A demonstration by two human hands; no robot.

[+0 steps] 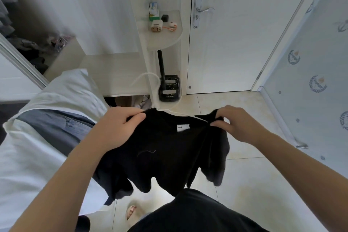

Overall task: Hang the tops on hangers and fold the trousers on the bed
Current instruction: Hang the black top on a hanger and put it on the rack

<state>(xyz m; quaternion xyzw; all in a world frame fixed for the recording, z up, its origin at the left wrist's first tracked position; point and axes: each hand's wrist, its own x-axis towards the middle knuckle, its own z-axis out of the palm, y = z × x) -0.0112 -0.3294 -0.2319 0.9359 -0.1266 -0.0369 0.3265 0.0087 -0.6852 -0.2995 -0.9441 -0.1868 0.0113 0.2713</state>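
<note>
Now both hands pinch the black top (169, 147): left hand (120, 124) near its collar, right hand (237, 124) at its shoulder, over a white hanger (150, 88)

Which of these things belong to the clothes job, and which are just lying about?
Job: black T-shirt, held by the left hand and right hand; white plastic hanger; blue-grey garment on the white bed.
Lying about: white rounded device, small black cube, green-and-white box on the rounded shelf; black floor stand.

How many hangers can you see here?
1. The white hanger pokes out of the neck of the black top, which the left hand and right hand hold up beside the bed. Others may be hidden.
</note>
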